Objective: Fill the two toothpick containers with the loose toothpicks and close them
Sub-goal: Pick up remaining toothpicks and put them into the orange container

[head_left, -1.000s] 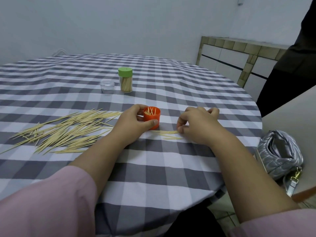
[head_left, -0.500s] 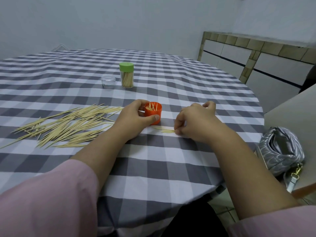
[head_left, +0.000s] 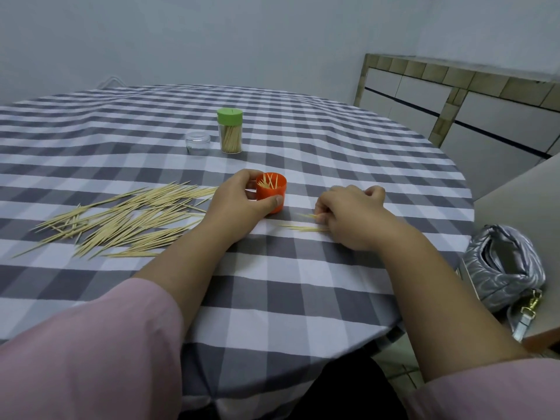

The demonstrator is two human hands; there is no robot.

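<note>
My left hand [head_left: 242,204] is wrapped round the orange cup [head_left: 271,195], thumb on its near wall, holding it steady on the cloth [head_left: 272,298]. A few picks stand inside it, so it is only partly filled. My right hand [head_left: 351,216] is curled down just right of the cup, fingertips pinching what looks like a small bunch of picks [head_left: 306,216]; how many I have is hard to tell. A few more [head_left: 303,228] lie flat under that hand.

I'd say I'm in the gathering step: collecting this little cluster to drop it into the cup. Next I need to lift the bunch, turn it upright and feed it in without knocking the cup.

The big pile [head_left: 121,219] lies spread to my left, touching my left wrist, so most of the filling is not yet done. Further back stands the green-lidded jar [head_left: 230,131], closed and full of picks, with a clear piece [head_left: 198,143] just beside it, perhaps the orange cup's other half
</note>
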